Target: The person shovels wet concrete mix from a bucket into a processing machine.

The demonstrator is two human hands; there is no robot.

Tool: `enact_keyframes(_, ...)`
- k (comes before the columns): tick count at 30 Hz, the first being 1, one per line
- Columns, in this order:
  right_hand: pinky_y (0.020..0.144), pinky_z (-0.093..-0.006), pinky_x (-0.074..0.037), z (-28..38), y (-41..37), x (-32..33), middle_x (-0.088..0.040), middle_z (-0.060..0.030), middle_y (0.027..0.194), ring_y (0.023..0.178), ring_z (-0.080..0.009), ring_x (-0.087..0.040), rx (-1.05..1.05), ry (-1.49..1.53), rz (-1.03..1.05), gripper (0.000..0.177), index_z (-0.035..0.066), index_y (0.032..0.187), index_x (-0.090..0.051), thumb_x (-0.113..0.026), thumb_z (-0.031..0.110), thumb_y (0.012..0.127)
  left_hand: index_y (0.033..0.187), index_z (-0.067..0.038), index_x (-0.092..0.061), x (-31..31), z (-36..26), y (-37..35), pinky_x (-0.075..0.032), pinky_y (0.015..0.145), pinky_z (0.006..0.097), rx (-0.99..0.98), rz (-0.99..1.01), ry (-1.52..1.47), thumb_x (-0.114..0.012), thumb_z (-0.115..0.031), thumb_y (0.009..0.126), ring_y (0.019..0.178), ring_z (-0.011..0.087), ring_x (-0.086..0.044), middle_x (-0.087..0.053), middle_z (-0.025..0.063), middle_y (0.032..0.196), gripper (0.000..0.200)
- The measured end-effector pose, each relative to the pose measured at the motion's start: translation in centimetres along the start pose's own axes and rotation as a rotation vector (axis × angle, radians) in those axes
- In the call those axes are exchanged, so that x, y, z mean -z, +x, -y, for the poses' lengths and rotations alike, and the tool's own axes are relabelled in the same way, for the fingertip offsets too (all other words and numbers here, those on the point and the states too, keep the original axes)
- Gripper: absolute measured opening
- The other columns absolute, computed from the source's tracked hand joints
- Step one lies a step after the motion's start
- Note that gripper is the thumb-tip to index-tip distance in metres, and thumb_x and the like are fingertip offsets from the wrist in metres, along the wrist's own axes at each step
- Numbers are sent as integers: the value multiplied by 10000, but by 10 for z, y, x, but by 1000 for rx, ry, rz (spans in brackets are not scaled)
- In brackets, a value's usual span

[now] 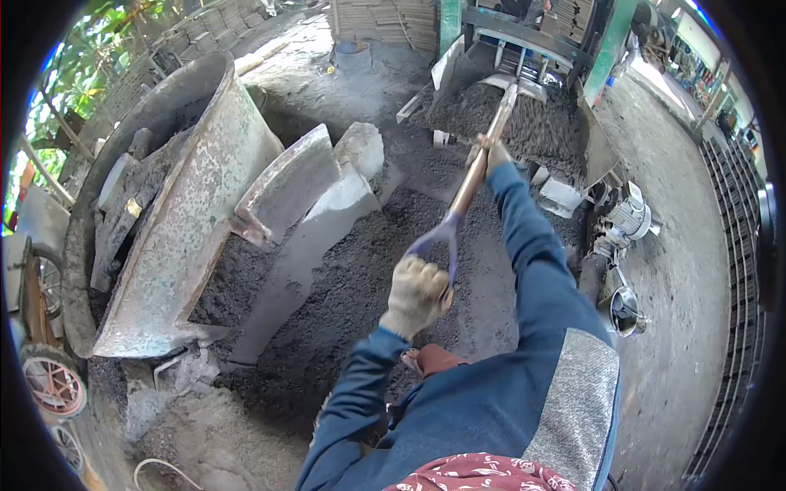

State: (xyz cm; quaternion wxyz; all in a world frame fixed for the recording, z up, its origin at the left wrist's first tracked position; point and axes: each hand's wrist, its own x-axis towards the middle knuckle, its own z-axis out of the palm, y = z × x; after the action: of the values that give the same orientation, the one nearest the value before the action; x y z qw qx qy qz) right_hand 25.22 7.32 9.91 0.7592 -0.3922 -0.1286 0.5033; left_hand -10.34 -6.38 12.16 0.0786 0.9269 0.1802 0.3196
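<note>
A shovel (470, 182) with a wooden shaft and a purple D-shaped handle stretches away from the body. My left hand (416, 293), in a light knitted glove, is closed round the handle's grip. Farther up, my right hand (489, 152) wraps the shaft just below the metal part. The shovel's blade (516, 84) is at the top, over a bin of dark, loose, gravelly material (536, 123). More dark material (352, 278) lies on the ground beneath the hands.
A large tilted metal drum (184, 204) with chunks inside stands at left. Curved slabs (299, 176) lean beside it. At right are a motor (629, 217), a metal bucket (626, 311) and a long rack (737, 245). Wheels (53, 380) show at lower left.
</note>
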Motion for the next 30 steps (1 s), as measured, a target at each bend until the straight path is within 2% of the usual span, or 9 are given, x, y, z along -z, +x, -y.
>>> enact_keyframes(3, 587, -462, -543, -19, -54, -15, -575, -81, 729, 617, -256, -597, -198, 69, -58, 191, 66, 1105, -531, -577, 155, 943, 801, -102, -647, -17, -8, -68, -472, 873, 437, 139, 11, -278, -819, -284, 623, 816, 287, -621, -639, 61, 845, 308)
enact_keyframes(5, 595, -461, -545, -32, -79, -29, -579, -80, 749, 651, -254, -609, -158, 25, 162, 200, 67, 1089, -521, -609, 147, 927, 858, -77, -674, -3, -19, -103, -479, 722, 371, 225, -61, -451, -829, -275, 679, 747, 227, -620, -643, 40, 769, 308)
enact_keyframes(8, 623, -453, -552, -52, -110, -56, -565, -80, 748, 657, -250, -612, -166, 44, 289, 230, 82, 1079, -496, -627, 130, 896, 935, -33, -663, 27, -69, -151, -501, 745, 353, 1120, -236, -1377, -836, -331, 754, 797, 193, -632, -656, 32, 839, 389)
enact_keyframes(13, 623, -462, -535, -115, -179, -77, -546, -61, 744, 651, -245, -598, -307, 136, 381, 151, 91, 1011, -507, -604, 98, 896, 985, -55, -627, 6, -108, -231, -505, 844, 400, 1310, -1067, -1613, -493, -674, 917, 824, 212, -616, -627, 67, 847, 638)
enact_keyframes(15, 596, -464, -531, -158, -215, -68, -537, -55, 741, 628, -245, -581, -398, 60, 366, 160, 90, 1028, -500, -601, 77, 904, 894, -110, -595, 3, -134, -251, -509, 704, 361, 1701, -1460, -1478, -500, -675, 912, 697, 201, -570, -584, 48, 771, 573)
enact_keyframes(19, 601, -441, -504, -249, -269, -14, -497, -19, 686, 594, -217, -541, -748, -162, 143, 75, 118, 906, -526, -597, 99, 919, 720, -158, -495, -47, -217, -349, -384, 457, 309, 1800, -1639, -1442, -538, -680, 887, 522, 156, -475, -483, 18, 598, 549)
enact_keyframes(25, 589, -389, -513, -406, -463, 151, -560, -22, 695, 586, -210, -546, -967, -785, -115, 71, 111, 872, -597, -658, 145, 885, 741, -178, -507, -148, -452, -501, -384, 437, 322, 1875, -1948, -1379, -555, -644, 893, 490, 165, -451, -474, 15, 589, 493)
enact_keyframes(26, 599, -354, -515, -438, -497, 223, -608, -21, 756, 631, -192, -585, -1066, -784, -24, 84, 103, 928, -635, -682, 155, 881, 693, -194, -491, -141, -490, -490, -367, 421, 312, 2105, -2121, -1155, -544, -630, 908, 460, 152, -427, -456, -12, 565, 489)
enact_keyframes(30, 510, -536, -529, -455, -676, 371, -545, -106, 617, 496, -336, -588, -1524, -971, 47, 176, 112, 805, -565, -538, 213, 946, 769, -229, -493, -119, -663, -467, -334, 437, 318, 2539, -2293, -810, -535, -616, 913, 442, 111, -327, -365, -70, 535, 415)
